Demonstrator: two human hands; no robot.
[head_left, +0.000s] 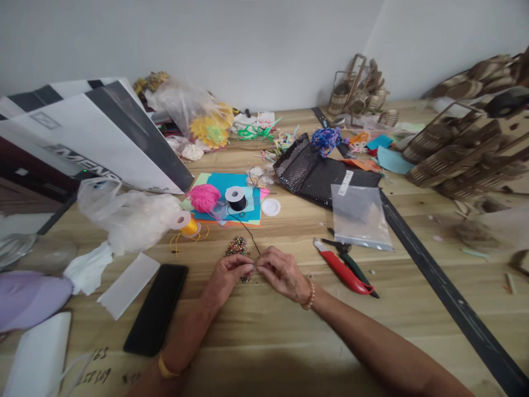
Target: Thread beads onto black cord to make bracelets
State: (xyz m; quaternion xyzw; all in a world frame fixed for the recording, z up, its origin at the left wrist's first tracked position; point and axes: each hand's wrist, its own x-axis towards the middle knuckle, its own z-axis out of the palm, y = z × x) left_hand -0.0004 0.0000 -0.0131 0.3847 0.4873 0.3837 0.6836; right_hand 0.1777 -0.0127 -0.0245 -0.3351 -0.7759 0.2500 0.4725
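Observation:
Fingertips of my left hand (231, 273) and my right hand (285, 271) nearly meet over the wooden table, both in a pinch. Between the right fingers runs a black cord (251, 236), which leads back to a spool of black cord (237, 199). What the left fingertips pinch is too small to make out. A pile of small multicoloured beads (237, 245) lies just behind the left hand, and more beads show under its fingers. A beaded bracelet (309, 292) circles the right wrist.
Red-handled cutters (345, 270) and dark-handled pliers (351, 256) lie to the right, near a clear zip bag (363, 220). On the left are a black phone (156, 309), a yellow thread spool (185, 223) and a plastic bag (132, 220). Pink yarn (204, 197) sits on coloured paper.

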